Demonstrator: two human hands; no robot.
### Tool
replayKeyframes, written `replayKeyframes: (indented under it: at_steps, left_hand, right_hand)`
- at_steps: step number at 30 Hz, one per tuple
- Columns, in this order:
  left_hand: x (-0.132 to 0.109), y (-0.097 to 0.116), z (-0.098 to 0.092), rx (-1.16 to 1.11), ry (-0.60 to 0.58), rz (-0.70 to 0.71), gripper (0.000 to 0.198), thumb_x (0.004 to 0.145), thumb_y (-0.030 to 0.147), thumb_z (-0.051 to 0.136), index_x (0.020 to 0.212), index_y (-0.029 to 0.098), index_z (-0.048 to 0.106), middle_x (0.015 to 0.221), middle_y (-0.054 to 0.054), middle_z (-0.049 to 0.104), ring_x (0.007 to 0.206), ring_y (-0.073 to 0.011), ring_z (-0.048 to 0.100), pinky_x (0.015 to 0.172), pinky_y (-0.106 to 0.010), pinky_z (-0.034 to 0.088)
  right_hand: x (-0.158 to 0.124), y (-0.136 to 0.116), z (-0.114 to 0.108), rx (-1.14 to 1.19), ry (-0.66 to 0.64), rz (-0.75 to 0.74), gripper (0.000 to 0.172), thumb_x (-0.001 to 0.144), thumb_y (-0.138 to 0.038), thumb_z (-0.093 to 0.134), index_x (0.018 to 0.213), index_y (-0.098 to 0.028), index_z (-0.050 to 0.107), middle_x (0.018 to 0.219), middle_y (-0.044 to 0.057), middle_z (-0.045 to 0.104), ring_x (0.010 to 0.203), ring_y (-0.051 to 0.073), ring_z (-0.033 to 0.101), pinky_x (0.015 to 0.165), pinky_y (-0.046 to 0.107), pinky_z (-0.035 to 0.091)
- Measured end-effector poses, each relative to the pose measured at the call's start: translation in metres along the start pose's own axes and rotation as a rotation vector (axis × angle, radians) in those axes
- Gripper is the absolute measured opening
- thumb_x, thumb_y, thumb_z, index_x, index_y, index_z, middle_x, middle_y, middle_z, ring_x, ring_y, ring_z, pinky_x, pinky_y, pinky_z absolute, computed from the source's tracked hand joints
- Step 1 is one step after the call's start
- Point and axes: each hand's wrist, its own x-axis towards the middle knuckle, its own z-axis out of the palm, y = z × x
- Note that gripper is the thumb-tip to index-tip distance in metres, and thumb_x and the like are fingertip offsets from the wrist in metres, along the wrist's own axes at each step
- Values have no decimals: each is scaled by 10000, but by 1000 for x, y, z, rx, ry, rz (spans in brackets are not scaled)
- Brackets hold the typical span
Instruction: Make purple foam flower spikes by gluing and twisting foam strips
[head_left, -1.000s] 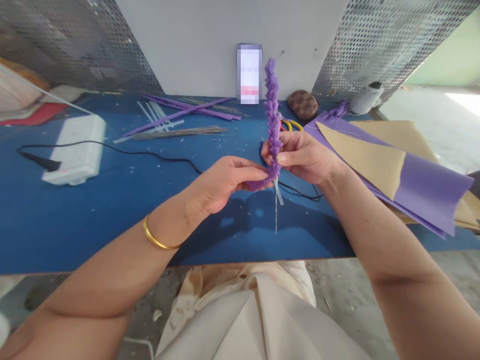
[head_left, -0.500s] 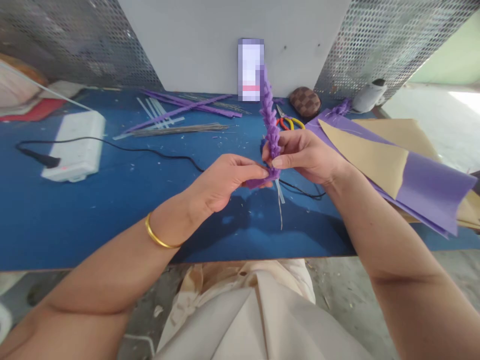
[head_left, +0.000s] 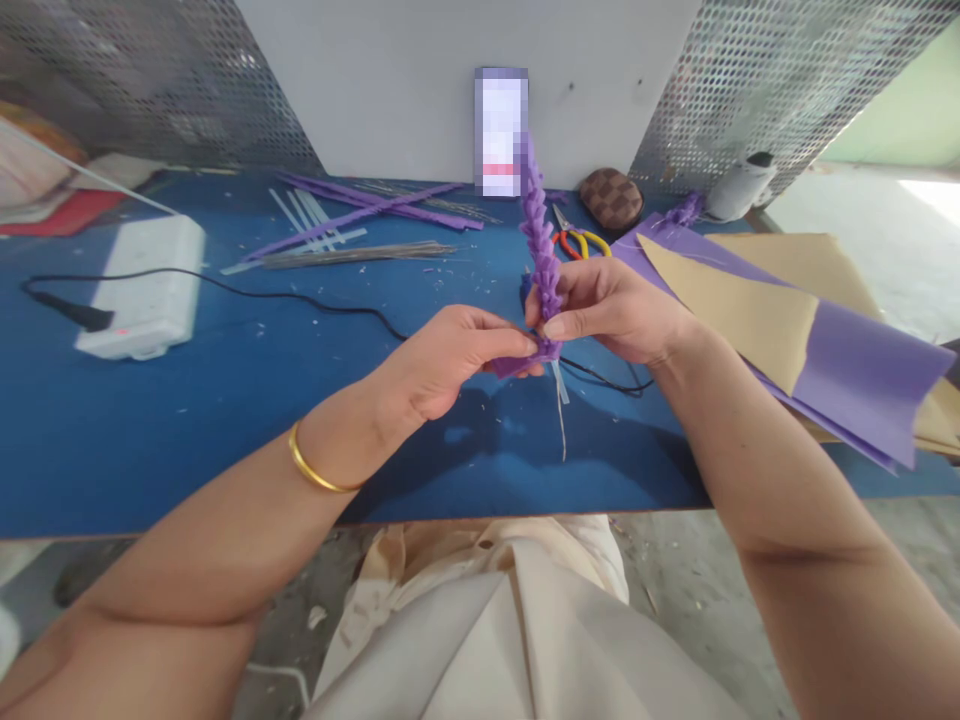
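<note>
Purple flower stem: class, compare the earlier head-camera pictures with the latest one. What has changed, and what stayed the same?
The purple flower stem has tilted, its top leaning further toward the left of the view, so the red-and-yellow-handled scissors now show fully beside it. The left hand and right hand keep their pinch on its lower end; neither let go. The purple sheets and purple strips lie as before, apart from a slight camera shift.

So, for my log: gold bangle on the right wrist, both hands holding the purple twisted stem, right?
No: the head view shows the gold bangle on the left wrist, not the right. The left hand and right hand do both hold the purple twisted stem.
</note>
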Motion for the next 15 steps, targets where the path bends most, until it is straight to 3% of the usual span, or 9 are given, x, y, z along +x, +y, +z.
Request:
replayKeyframes:
  at_steps: [15]
  left_hand:
    - [-2,-3,4,22,133,57,72,643,266,767,671,200,772,689,-28,720,733,-188,665,781,-315,496]
  right_hand:
    - [5,7,19,-182,309,-93,228,691,-181,773,661,-167,548,639,-32,551,622,105,526,569,246,427]
